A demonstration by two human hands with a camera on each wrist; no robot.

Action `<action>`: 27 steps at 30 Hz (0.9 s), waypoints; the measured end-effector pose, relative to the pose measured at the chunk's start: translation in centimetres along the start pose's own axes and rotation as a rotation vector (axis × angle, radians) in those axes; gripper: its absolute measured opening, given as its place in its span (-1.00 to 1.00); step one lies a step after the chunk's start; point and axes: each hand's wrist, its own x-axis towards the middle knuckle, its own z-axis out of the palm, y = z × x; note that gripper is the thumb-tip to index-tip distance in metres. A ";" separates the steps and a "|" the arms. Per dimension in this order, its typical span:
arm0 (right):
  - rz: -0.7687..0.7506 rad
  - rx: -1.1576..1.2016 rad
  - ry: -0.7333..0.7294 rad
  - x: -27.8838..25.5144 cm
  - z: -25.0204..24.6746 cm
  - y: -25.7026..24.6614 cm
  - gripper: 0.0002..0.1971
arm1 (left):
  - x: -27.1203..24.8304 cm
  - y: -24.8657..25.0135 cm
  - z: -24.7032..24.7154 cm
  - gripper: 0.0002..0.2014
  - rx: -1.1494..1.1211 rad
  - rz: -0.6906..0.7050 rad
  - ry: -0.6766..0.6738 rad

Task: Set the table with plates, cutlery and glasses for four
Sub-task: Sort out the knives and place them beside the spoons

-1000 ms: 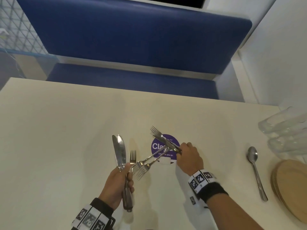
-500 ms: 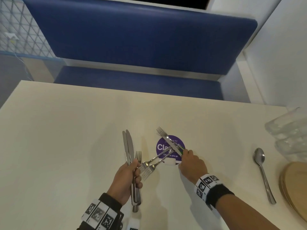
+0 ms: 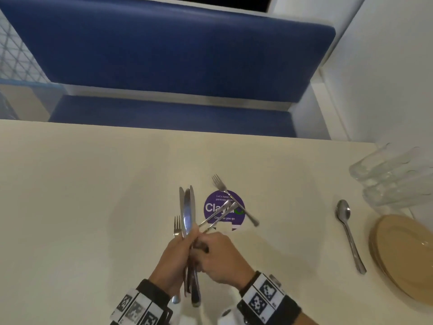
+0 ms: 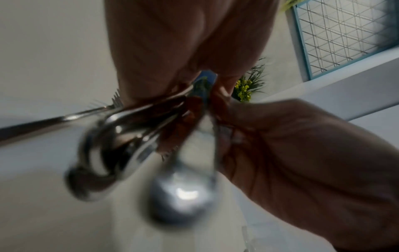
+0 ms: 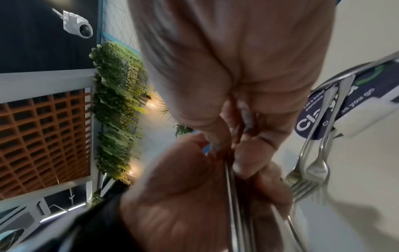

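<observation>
left hand [image 3: 174, 259]: fingers curled round the knives [image 3: 187, 212], just left of the purple sticker [image 3: 223, 208]
right hand [image 3: 220, 259]: pinching that same bundle
forks [image 3: 230, 204]: loose, crossed over the sticker
handling: stiff, slick steel, probably rattly; grab mid-handle

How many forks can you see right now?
4. One fork stands in the left hand beside the knives. Two forks cross the purple sticker toward the hands, and a fourth lies across them. The grip may hide more.

Spoon [image 3: 348, 233] left of plates [image 3: 405, 256]; glasses [image 3: 393, 174] behind plates.
</observation>
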 end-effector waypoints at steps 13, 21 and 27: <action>0.203 0.270 0.099 -6.5 -1.2 5.4 -0.92 | 2.3 -1.7 8.0 -0.63 -0.044 -0.123 0.034; 0.253 0.111 0.287 -13.1 -7.1 14.5 -0.79 | 6.6 -3.2 18.7 -0.83 0.044 -0.231 -0.186; 0.566 -0.101 0.358 -13.1 -11.1 21.2 -0.75 | 11.3 -8.1 27.9 -0.74 0.252 -0.233 -0.045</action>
